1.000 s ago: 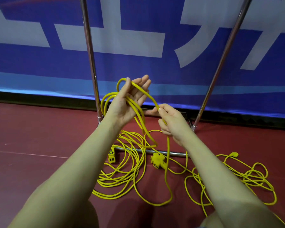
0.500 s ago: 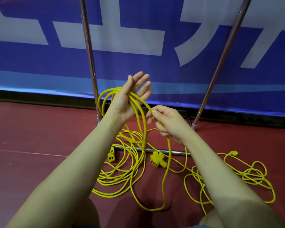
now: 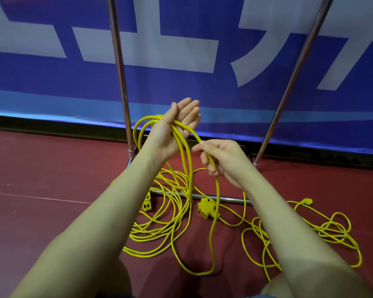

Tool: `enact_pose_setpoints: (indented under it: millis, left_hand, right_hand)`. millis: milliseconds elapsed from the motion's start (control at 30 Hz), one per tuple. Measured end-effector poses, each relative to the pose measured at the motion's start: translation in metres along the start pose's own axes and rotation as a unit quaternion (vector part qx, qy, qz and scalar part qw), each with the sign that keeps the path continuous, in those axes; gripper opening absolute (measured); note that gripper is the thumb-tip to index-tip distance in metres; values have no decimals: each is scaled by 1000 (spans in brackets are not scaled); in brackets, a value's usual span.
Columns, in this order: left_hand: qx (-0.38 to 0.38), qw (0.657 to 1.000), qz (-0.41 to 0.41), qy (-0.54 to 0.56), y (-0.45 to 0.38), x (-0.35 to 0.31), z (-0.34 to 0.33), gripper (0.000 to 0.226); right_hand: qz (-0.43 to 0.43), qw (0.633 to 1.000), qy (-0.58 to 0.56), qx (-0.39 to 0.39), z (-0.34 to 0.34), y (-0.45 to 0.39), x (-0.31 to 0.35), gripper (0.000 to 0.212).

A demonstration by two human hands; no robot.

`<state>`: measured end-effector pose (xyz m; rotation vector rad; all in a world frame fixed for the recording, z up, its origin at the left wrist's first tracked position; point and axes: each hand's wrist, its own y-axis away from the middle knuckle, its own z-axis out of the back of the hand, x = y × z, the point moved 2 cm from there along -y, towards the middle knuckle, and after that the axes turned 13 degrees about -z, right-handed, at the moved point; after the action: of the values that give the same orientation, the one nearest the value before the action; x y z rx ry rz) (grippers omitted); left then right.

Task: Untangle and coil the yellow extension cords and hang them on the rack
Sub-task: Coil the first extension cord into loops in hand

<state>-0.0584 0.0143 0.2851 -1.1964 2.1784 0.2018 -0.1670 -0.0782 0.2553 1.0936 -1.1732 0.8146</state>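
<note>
- My left hand [image 3: 174,130] is up with the palm facing me and the fingers straight. A few loops of the long thin yellow extension cord [image 3: 182,151] lie across the palm and hang down from it.
- My right hand [image 3: 221,159] is curled round one strand of that same cord, just beside the left hand. The thumb and first finger pinch it near the top.
- From my right hand the strand drops to the dark red floor [image 3: 41,168], makes a big bend near my knees and goes back up into the pile.
- Most of the cord lies on the floor in a loose pile of rings [image 3: 159,231] under my hands. A chunky yellow plug block with sockets [image 3: 206,209] sits by the rack's low bar, and a second yellow socket end [image 3: 147,204] lies to its left.
- Another messy yellow cord bundle [image 3: 323,229] lies on the floor to the right, well apart from my hands. Nobody holds it.
- The shiny metal rack [image 3: 119,67] stands behind the cords. Nothing hangs on the part I can see.
- I think I am in the coiling step. Next I should lay one more loop onto my left palm and watch for knots.
- The blue banner with big pale letters [image 3: 181,50] is cut off, so I cannot read it. I see no brand names.
</note>
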Motion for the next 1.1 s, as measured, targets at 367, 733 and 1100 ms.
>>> enact_pose_setpoints:
  millis: [367,733,1100]
  left_hand:
    - [-33,999,-16,33,0,-8,8,29]
    - [-44,993,1,111,-2,-10,2,34]
    - [40,990,79,-109,1,0,15,66]
  right_hand:
    - [34,999,5,-16,3,-6,-9,16]
    - [-64,995,35,65,13,-5,-25,25]
    - [-176,978,94,-57,28,-16,-53,32]
